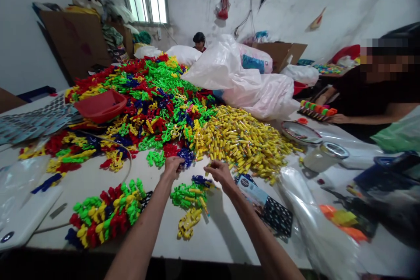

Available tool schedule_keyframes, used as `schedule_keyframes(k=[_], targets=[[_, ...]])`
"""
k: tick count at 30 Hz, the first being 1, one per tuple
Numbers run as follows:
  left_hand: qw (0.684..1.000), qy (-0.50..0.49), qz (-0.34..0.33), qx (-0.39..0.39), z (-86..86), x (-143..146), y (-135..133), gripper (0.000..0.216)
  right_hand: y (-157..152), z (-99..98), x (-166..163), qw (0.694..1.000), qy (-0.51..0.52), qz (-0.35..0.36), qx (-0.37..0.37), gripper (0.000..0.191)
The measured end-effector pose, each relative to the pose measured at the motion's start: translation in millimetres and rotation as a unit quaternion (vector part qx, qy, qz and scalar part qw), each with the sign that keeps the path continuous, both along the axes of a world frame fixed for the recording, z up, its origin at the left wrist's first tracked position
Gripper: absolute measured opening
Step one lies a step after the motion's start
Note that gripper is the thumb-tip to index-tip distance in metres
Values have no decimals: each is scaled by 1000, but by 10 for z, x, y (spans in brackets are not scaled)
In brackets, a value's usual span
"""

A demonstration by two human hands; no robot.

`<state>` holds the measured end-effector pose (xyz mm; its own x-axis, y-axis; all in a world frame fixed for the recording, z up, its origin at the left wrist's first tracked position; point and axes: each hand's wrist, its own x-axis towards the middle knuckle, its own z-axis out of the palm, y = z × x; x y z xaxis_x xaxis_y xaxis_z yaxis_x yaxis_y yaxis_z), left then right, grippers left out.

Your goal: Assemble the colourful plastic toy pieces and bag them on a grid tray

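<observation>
My left hand (173,169) is closed at the near edge of a big heap of coloured plastic toy figures (154,78), its fingertips on a blue toy figure (186,157). To the right, my right hand (220,171) is pinched beside a pile of small yellow tubes (243,140); what lies between its fingertips is too small to make out. Below and between my hands lie green toy figures (183,196) with yellow tubes among them. A yellow toy figure (189,223) rests closer to me.
Rows of coloured figures (108,212) stand at the left front. A red scoop (101,106) sits on the heap. Right of my arm are a black perforated tray (278,216) and clear plastic bags (315,223). A co-worker (377,83) sits at the right, another person behind the heap.
</observation>
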<state>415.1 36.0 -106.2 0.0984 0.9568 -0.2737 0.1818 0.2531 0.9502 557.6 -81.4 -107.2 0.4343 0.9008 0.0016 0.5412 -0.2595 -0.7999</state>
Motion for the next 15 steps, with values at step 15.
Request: schedule_keyframes(k=[15], targets=[[993,-19,2,118,172,-336,-1324,53,-620,55,-890,876,450,-79,153,32]])
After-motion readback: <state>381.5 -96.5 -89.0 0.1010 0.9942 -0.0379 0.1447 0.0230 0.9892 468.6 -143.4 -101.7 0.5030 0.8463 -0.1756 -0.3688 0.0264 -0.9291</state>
